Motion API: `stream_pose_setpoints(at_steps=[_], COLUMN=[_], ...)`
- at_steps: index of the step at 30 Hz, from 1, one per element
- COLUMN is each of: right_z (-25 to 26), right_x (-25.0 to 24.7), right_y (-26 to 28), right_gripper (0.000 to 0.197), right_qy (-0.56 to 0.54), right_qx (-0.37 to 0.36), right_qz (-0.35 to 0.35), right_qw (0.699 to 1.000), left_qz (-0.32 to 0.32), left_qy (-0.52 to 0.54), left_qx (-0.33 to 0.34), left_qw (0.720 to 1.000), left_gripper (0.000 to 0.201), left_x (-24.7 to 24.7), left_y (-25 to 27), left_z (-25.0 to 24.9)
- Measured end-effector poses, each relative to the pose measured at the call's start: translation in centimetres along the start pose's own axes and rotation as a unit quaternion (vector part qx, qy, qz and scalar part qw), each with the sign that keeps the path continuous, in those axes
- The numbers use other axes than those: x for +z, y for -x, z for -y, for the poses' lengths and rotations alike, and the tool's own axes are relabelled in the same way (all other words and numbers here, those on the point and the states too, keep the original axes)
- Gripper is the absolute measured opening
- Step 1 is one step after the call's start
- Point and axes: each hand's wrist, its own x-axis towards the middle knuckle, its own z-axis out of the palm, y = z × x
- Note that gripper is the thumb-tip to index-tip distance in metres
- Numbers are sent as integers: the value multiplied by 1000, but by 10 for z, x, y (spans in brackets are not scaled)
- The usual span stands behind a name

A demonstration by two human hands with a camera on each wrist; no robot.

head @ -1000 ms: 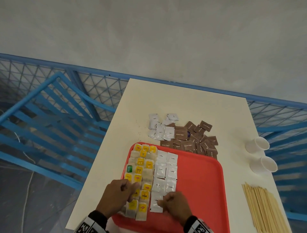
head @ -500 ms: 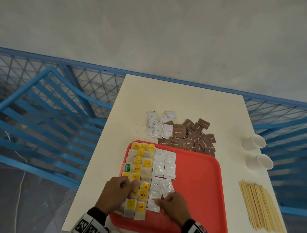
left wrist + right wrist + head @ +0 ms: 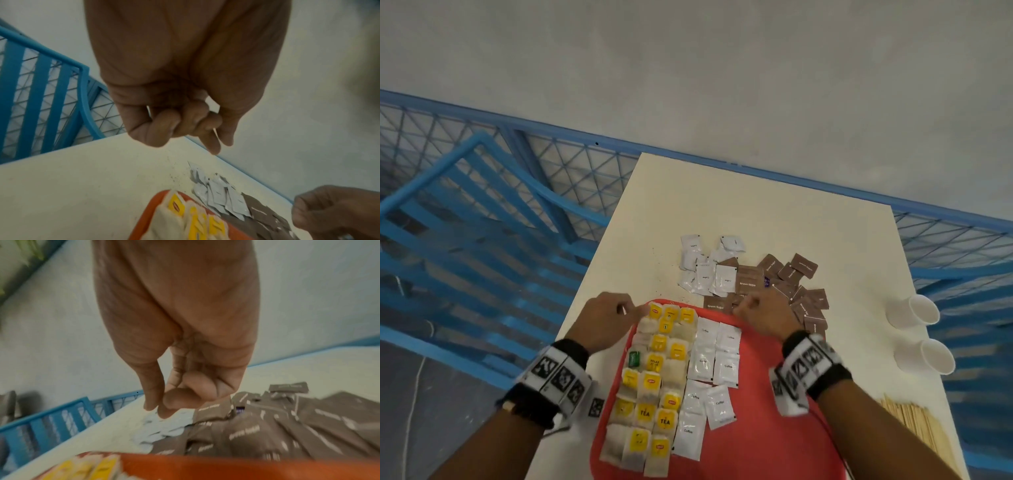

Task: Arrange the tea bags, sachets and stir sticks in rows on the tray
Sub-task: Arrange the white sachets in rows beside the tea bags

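Observation:
A red tray lies at the table's near edge. Yellow-tagged tea bags fill its left side in columns, and white coffee sachets lie in two columns beside them. My left hand hovers at the tray's far left corner with fingers curled and nothing in them. My right hand is at the tray's far edge, just short of the brown sugar sachets; its thumb and forefinger nearly meet, holding nothing. Loose white sachets lie left of the brown ones. Wooden stir sticks lie at the right.
Two white paper cups lie on their sides near the table's right edge. A blue metal railing runs behind and to the left of the cream table. The tray's right half is bare.
Both hands left the near end of the tray and moved up to its far edge. The white sachet that the right hand touched now lies free in the near row.

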Motion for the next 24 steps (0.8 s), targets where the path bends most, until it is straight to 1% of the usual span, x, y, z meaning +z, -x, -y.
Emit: stream_pose_setpoints(at_steps=[4, 5, 7, 9, 11, 12, 14, 16, 18, 21, 22, 24], right_z=[10, 12, 12, 12, 11, 11, 7, 5, 1, -4, -5, -7], right_x=[-11, -11, -7, -1, 6, 11, 19, 23, 25, 25, 25, 21], right_y=[-52, -62, -80, -94, -103, -105, -109, -111, -112, -111, -109, -106], right_gripper=[7, 5, 22, 43, 60, 64, 64, 60, 58, 57, 56, 52], right_qy=[85, 113, 173, 213, 254, 276, 318, 327, 311, 285, 274, 255], right_qx=[-10, -20, -44, -61, -69, -75, -86, -91, -92, -111, -118, -129], right_qz=[-23, -27, -15, 13, 49, 63, 64, 54, 51, 49, 48, 36], right_qw=[996, 993, 984, 975, 964, 956, 942, 939, 945, 951, 953, 958], left_qz=[0, -2, -5, -6, -1, 1, 1, -1, 3, 20, 25, 37], left_qy=[-21, -29, -44, -48, -44, -45, -42, -35, -32, -34, -43, -91], left_qx=[-5, -4, 0, 2, -1, -4, -13, -24, -39, -57, -50, -24], left_qw=[1000, 1000, 999, 999, 999, 999, 999, 999, 999, 998, 997, 995], left_gripper=[38, 37, 36, 35, 34, 34, 32, 30, 27, 22, 26, 44], left_x=[-3, -3, 0, 4, 10, 14, 25, 38, 53, 75, 82, 94], left_y=[-30, -36, -47, -59, -71, -77, -90, -104, -117, -132, -137, -146], left_z=[-13, -17, -25, -32, -38, -40, -44, -46, -51, -61, -65, -70])
